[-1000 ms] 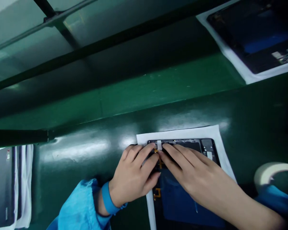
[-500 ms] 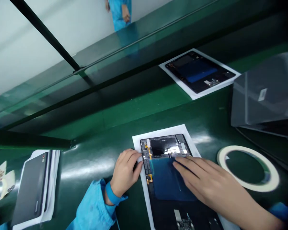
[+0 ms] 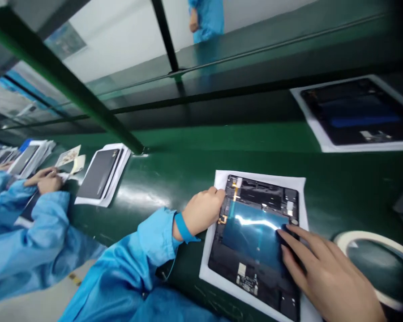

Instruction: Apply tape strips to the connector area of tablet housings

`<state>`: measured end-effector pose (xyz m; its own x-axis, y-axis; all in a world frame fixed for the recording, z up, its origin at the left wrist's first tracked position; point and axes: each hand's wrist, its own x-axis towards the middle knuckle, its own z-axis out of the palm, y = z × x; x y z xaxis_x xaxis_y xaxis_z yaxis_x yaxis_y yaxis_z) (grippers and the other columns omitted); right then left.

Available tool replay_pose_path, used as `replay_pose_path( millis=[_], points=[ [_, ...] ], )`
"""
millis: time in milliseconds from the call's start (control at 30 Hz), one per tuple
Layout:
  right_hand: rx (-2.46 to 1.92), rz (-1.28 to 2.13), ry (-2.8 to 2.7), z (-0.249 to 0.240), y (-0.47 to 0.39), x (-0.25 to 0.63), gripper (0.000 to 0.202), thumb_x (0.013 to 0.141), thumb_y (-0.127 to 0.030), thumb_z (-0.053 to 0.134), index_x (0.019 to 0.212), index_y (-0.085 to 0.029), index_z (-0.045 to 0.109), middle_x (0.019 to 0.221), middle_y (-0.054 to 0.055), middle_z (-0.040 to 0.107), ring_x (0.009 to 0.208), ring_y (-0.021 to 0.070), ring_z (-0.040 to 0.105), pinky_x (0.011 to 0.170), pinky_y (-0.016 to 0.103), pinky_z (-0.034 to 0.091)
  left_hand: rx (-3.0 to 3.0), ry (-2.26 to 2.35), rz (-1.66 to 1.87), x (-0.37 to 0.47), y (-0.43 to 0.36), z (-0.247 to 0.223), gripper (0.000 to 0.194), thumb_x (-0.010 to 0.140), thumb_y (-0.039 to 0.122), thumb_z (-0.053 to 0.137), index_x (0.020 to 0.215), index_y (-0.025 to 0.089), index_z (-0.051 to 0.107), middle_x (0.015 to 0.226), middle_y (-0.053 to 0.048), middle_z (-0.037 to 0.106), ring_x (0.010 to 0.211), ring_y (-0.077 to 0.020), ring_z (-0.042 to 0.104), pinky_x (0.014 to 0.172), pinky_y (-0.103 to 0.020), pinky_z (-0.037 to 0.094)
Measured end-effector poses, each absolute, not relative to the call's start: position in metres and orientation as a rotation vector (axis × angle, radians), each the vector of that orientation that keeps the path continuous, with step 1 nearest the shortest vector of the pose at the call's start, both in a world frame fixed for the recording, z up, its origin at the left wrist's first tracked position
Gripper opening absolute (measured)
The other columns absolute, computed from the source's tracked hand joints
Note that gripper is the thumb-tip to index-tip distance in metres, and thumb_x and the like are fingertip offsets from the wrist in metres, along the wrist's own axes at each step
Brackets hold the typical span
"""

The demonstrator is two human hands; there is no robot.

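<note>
An opened tablet lies on a white sheet, its inner parts facing up. A glossy blue film covers its middle. My left hand is closed at the tablet's upper left edge, a wrist strap above it; its fingertips are partly hidden, and it seems to grip that edge. Over the right side of the blue film lies my right hand, fingers spread, the fingertips on or just above the surface. Nothing shows between those fingers.
Another opened tablet on white paper lies at the back right. A roll of tape is at the right edge. Closed tablets on paper sit to the left, beyond a green post. Co-workers' hands are at the far left.
The view has swung left, bringing co-workers into sight. The tablet and its sheet appear turned, and a bright reflection now crosses the blue film. My left hand has closed up at the tablet's edge.
</note>
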<state>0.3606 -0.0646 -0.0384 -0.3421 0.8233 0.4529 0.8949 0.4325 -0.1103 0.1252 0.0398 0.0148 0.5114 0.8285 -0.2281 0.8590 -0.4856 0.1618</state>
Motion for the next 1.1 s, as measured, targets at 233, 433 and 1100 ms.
replay_pose_path(
  millis=[233,433,1100],
  points=[
    [-1.376,-0.137,-2.246,-0.045,-0.071,0.355,0.038,0.097,-0.035,0.035,0.113,-0.012,0.06,0.117,0.013,0.06,0.101,0.0267,0.057,0.085,0.04,0.046,2.45,1.456,-0.066,0.098,0.048,0.012,0.025,0.081,0.007,0.047,0.099,0.021,0.058,0.098,-0.002,0.063,0.085,-0.0168,0.064,0.081,-0.027,0.052],
    [-1.432,-0.049,-2.148,-0.044,-0.068,0.346,0.03,0.096,-0.029,0.04,0.116,-0.016,0.059,0.12,0.009,0.061,0.107,0.0217,0.058,0.09,0.037,0.046,2.441,1.696,0.032,-0.002,0.092,0.032,0.027,0.078,0.011,0.041,0.096,0.016,0.06,0.095,-0.008,0.065,0.087,-0.0203,0.063,0.083,-0.031,0.05],
    [-1.428,0.009,-2.36,-0.021,-0.044,0.355,0.028,0.096,-0.039,0.042,0.11,-0.024,0.061,0.108,0.001,0.066,0.094,0.015,0.062,0.079,0.028,0.047,2.058,2.152,0.727,-0.139,0.136,-0.01,0.032,0.078,0.031,0.043,0.094,0.013,0.065,0.074,-0.004,0.057,0.062,-0.0163,0.051,0.063,-0.029,0.043]
  ],
)
